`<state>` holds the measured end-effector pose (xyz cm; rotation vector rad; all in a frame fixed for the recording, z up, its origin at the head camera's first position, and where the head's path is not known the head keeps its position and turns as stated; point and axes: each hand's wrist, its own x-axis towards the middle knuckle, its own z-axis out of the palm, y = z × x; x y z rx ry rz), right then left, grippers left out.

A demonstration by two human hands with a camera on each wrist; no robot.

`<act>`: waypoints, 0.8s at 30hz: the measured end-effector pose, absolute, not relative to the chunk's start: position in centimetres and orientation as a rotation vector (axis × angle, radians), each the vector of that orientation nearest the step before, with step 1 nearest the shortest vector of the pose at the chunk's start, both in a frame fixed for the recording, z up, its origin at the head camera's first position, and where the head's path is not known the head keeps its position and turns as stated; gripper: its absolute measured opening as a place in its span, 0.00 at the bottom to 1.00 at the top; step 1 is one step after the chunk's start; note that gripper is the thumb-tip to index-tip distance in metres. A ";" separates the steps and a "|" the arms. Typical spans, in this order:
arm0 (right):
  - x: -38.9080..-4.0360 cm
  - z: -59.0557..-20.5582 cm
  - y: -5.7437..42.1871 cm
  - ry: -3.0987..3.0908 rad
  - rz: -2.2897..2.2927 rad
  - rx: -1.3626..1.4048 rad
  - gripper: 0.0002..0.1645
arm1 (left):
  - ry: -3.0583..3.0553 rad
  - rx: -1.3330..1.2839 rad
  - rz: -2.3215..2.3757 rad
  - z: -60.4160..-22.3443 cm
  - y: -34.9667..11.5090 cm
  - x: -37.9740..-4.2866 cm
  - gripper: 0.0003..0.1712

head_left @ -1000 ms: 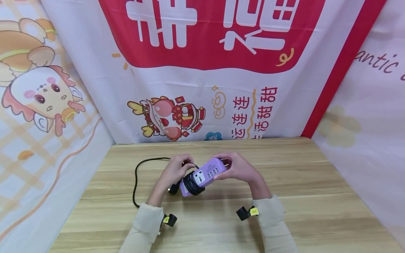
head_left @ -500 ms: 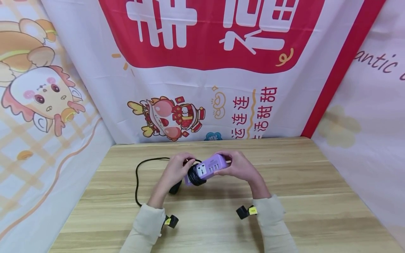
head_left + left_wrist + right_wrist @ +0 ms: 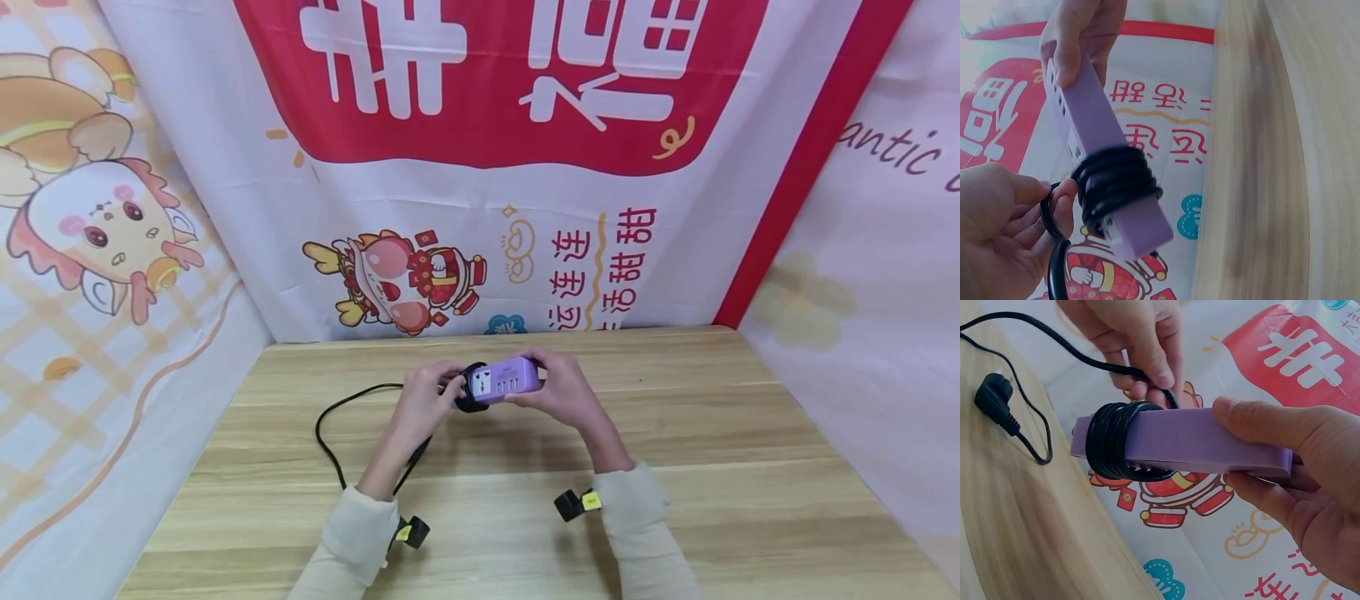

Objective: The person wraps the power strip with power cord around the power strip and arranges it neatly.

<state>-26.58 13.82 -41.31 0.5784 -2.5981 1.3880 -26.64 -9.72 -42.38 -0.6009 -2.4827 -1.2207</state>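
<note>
A purple power strip [image 3: 514,377] with a white socket and several USB ports is held up over the table. My right hand [image 3: 561,387] grips its right end, thumb on one face and fingers on the other, as the right wrist view shows. Several turns of black power cord [image 3: 1116,181] are wound round the strip's other end. My left hand [image 3: 429,398] pinches the cord between thumb and fingers right beside the coil. From there the loose cord loops away to the left, and its black plug [image 3: 996,403] dangles near the table edge in the right wrist view.
The wooden table [image 3: 720,467] ends at a white cloth backdrop [image 3: 420,187] with red and cartoon prints. Printed cloth walls [image 3: 847,275] stand at both sides. Each wrist carries a small black camera [image 3: 573,504].
The power strip has tilted from slanting to nearly level and risen toward the backdrop. Both hands moved with it, the left a little right. The loose cord shifted, its plug swinging.
</note>
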 end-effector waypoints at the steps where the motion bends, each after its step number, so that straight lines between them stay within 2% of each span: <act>1: -26.6 -41.4 13.7 -2.597 1.367 0.582 0.33 | -2.474 -0.609 -1.226 -42.4 -9.6 -26.6 0.10; 15: -26.9 -42.0 13.0 -2.396 1.427 0.515 0.34 | -2.373 -0.589 -1.411 -42.2 -9.0 -26.4 0.16; 24: -27.2 -42.4 12.8 -2.270 1.500 0.469 0.35 | -2.334 -0.452 -1.595 -42.3 -8.4 -26.1 0.12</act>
